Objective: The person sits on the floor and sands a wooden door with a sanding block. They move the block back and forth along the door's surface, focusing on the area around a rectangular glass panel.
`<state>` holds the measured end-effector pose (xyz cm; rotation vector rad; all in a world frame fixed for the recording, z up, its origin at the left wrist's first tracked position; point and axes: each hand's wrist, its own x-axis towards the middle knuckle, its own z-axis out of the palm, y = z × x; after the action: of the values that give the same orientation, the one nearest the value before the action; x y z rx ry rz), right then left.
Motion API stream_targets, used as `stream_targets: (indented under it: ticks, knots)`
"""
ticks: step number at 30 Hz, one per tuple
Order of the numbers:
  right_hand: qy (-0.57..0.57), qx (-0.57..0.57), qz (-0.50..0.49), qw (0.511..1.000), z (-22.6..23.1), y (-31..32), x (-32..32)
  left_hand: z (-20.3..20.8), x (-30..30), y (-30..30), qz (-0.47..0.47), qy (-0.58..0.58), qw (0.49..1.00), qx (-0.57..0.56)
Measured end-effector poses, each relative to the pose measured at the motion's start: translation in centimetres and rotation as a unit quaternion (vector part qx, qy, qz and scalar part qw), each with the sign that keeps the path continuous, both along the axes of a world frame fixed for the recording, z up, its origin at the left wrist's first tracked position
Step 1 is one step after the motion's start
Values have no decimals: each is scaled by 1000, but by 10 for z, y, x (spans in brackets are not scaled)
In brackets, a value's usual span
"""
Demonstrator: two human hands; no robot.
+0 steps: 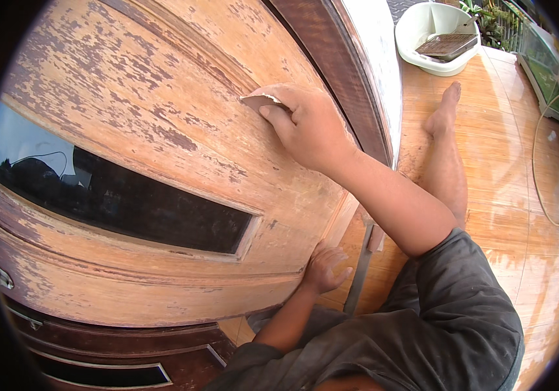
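In the head view, two bare hands are at one large wooden door (227, 156), which fills the left half and is pale tan with many flaky dark-brown patches, thickest toward the upper left. The right hand (299, 124) is closed in a pinch, thumb below and fingers above, on one piece of sandpaper (258, 103), brown with a ragged whitish edge. That sandpaper lies against the upper part of the door, just beside a long grooved moulding (227, 65). The left hand (326, 268) holds nothing that can be seen; it is loosely open, thumb apart, its fingers at the door's near edge, though how firmly they touch I cannot tell.

The door has one long dark glass pane (162, 208), with reflections at its left end, and one metal fitting (3, 277) near the far left. Below is a second door (129, 340), dark brown, with one narrow pane (103, 371) of its own. Beyond the first door runs one dark-brown door frame (357, 72).

One bare leg (447, 163) stretches over the wood-patterned tile floor (498, 150). Near the left hand, one grey strip (359, 274) lies on the floor, with one small brownish block (376, 238) beside it. At the top right stands one whitish basin (413, 32) holding a dark rectangular object (447, 45); one thin cable (535, 166) curves down the right side.
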<state>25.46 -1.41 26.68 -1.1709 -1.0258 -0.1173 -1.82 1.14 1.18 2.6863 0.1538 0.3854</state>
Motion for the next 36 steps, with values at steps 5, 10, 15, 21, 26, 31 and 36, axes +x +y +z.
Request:
stream_targets:
  ticks: [5, 10, 15, 21, 26, 31, 36]
  knots:
    - [32, -81, 4, 996, -54, -29, -12, 1, 1, 2, -12, 8, 1000, 1]
    - [24, -36, 2, 999, -35, -14, -9, 1, 0, 1, -10, 13, 1000, 5]
    - [-19, 15, -12, 1000, -3, 3, -1, -1, -2, 2, -1, 18, 1000, -15]
    - [46, -59, 12, 997, -62, -24, -17, 0, -1, 1, 9, 48, 999, -19]
    - [-48, 30, -33, 998, 3, 9, -2, 2, -1, 0, 5, 23, 999, -31]
    - [-69, 57, -65, 994, 41, 16, -1, 3, -1, 1, -3, 14, 999, -29]
    - [-11, -43, -27, 999, -7, -16, -14, 3, -1, 1, -1, 12, 1000, -19]
